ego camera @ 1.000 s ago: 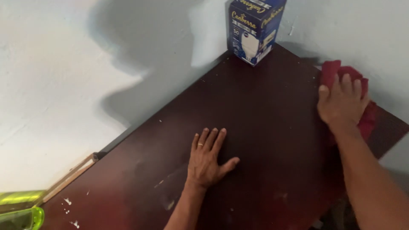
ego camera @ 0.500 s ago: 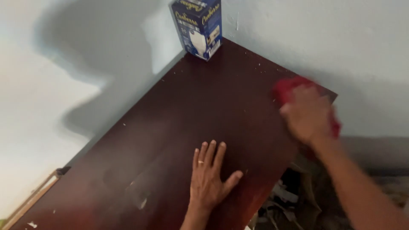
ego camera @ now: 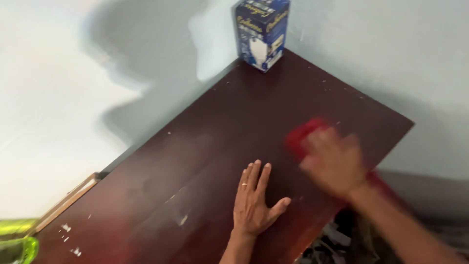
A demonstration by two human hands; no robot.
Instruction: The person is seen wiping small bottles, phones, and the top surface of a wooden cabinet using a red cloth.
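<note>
A dark reddish-brown table top (ego camera: 210,132) runs into the corner of pale walls. My left hand (ego camera: 255,200) lies flat on it with fingers spread, a ring on one finger, holding nothing. My right hand (ego camera: 333,161), blurred by motion, presses a red cloth (ego camera: 302,133) onto the table just right of the left hand. The cloth shows past my fingers on the far side. A blue box with a picture of a light bulb (ego camera: 261,32) stands upright in the far corner.
White specks and scuffs (ego camera: 181,220) mark the table near its front left part. A yellow-green translucent object (ego camera: 17,244) sits at the lower left edge. A wooden strip (ego camera: 68,200) leans by the left wall. Clutter (ego camera: 327,244) lies below the table's right edge.
My right hand has swept the red cloth from the far right edge by the wall toward the middle of the table, close to my left hand. The left hand stayed flat in place.
</note>
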